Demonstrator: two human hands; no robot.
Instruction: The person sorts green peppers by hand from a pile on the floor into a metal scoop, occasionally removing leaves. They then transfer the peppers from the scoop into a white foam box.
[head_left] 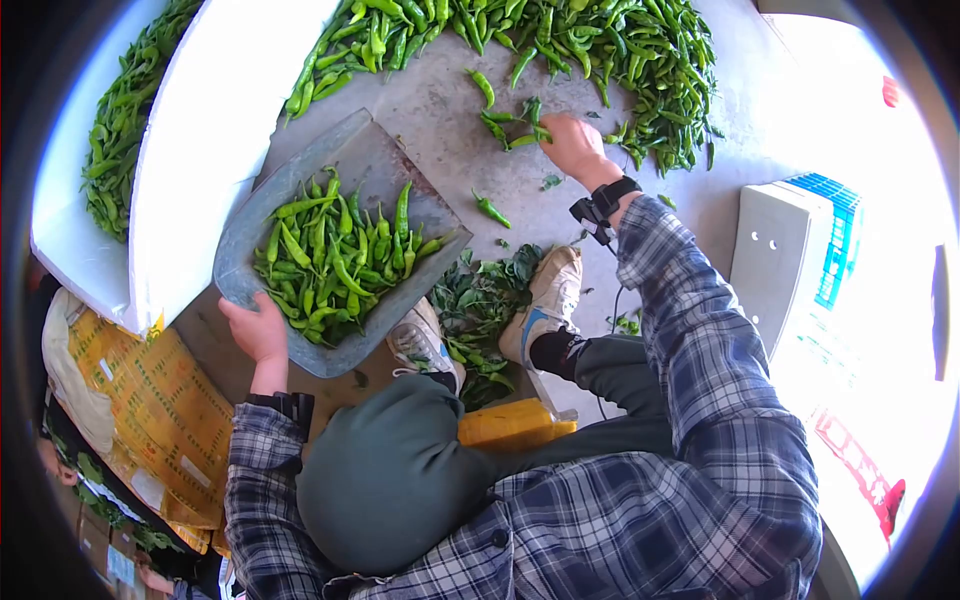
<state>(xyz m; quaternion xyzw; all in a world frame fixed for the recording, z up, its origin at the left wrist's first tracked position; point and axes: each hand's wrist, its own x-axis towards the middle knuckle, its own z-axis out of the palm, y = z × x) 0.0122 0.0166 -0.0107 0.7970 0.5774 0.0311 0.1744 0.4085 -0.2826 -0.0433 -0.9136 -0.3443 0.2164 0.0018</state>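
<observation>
My left hand (258,328) is closed round the back rim of a grey metal scoop (232,262), its thumb over the edge. Heaped inside the scoop are green chili peppers (335,255). Over the concrete floor my right hand (578,148) has its fingers pinched on a green chili pepper (526,140), part of a small cluster with a few leaves. Close by lie a single pepper (482,88) and another loose pepper (491,209). Beyond this hand spreads a large pile of green chili peppers (650,70).
A white foam box (205,150) with more peppers stands at the left, beside yellow printed packaging (150,385). Leafy scraps (480,300) lie between my shoes (552,300). At the right is a pale box (775,250) against a blue crate (840,240).
</observation>
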